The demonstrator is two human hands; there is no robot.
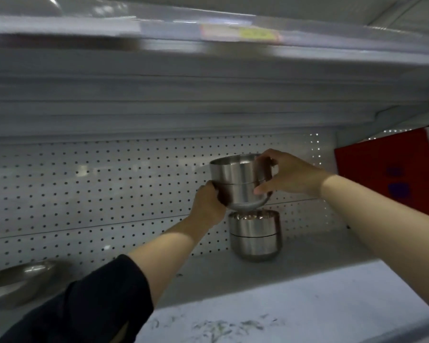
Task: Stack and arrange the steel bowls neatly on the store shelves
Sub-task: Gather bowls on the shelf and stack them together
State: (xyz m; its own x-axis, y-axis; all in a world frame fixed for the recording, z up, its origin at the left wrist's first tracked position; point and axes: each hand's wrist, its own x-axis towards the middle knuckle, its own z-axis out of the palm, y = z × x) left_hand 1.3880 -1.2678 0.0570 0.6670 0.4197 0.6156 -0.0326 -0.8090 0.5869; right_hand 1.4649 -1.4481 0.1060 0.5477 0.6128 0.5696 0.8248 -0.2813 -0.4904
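I hold a small stack of two nested steel bowls [237, 181] in the air with both hands. My left hand [207, 206] grips its lower left side. My right hand [285, 173] holds its right side, fingers over the rim and thumb below. Directly beneath, a second stack of two steel bowls [255, 235] stands on the white shelf [270, 293] against the back wall. The held stack hangs just above that one, and a narrow gap shows between them.
A wide, shallow steel bowl [18, 282] lies at the far left of the shelf. A white pegboard wall [97, 189] closes the back. The upper shelf [208, 70] hangs low overhead. A red panel [391, 169] stands at the right.
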